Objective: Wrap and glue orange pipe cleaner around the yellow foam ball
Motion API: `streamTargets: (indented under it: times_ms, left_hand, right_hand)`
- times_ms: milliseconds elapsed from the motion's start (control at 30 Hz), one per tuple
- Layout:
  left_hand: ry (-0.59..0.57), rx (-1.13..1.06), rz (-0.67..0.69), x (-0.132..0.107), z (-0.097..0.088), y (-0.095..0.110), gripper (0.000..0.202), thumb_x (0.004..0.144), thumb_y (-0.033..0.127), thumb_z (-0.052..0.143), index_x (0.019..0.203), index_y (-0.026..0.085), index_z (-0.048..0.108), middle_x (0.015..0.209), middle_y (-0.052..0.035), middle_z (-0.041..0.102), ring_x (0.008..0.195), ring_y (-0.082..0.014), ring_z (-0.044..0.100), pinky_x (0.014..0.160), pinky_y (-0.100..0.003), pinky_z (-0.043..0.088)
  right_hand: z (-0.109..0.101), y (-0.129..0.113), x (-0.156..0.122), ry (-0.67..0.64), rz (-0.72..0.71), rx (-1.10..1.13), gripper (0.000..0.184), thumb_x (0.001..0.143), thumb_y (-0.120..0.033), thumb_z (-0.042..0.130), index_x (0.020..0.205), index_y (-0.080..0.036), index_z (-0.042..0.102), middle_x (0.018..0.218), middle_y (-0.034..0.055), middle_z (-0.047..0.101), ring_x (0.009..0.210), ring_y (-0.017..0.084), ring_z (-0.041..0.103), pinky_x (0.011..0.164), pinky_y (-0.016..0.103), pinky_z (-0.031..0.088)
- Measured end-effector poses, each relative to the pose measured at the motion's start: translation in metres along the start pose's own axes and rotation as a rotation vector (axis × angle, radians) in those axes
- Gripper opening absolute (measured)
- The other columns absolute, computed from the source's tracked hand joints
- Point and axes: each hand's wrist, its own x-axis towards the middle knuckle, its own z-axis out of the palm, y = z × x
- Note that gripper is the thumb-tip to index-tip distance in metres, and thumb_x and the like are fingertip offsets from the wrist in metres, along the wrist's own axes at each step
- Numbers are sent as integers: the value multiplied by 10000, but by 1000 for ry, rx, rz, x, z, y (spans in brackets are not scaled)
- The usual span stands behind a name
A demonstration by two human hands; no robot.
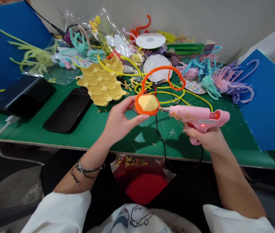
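My left hand [125, 118] is closed around a small yellow carton cup [148, 102] with orange pipe cleaner wound about its rim. The loose end of the orange pipe cleaner [160, 68] loops up and over to the right. In my right hand [206, 137] is a pink hot glue gun [195, 115], its red light lit. The metal nozzle meets, or nearly meets, the right side of the wrapped cup. Whether glue is flowing cannot be made out. Behind the cup lie yellow pipe cleaners [176, 97] and a pair of dark-tipped pliers or cutters [159, 83].
A yellow egg carton piece [103, 79], a black phone [68, 110] and a dark box-like device [21, 95] lie to the left. Pipe cleaner bundles [207, 69] and plastic wrapping crowd the back. Blue panels [268, 100] flank the green table [225, 152]. The gun's black cord [160, 136] hangs over the front edge.
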Motion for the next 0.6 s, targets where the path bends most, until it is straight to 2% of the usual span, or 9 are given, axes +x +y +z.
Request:
streamTargets:
  times_ms: [167,333,600]
  left_hand:
    - [-21,-6,-6,0,0,0,555,751,581,712,1120,172,637,1027,-78,744,917,-207,696,830,-316,574]
    - [-12,-31,-15,-1,1,1,537,745,552,725,1116,171,646,1049,-77,748,907,-207,701,827,-325,586]
    - [-40,-30,-2,0,-1,2,507,776,544,701,1120,176,645,1068,-79,746,951,-210,702,858,-324,581]
  right_hand:
    - [1,-2,-2,8,-17,-31,149,574,-302,663,621,-189,579,460,-55,486,396,65,407,353,198,301]
    - [1,0,-2,49,27,-45,173,564,-319,669,616,-192,564,427,-67,464,370,62,394,341,194,277]
    - [1,-5,-3,28,49,-50,182,565,-305,662,582,-205,511,418,-71,463,363,56,385,337,190,275]
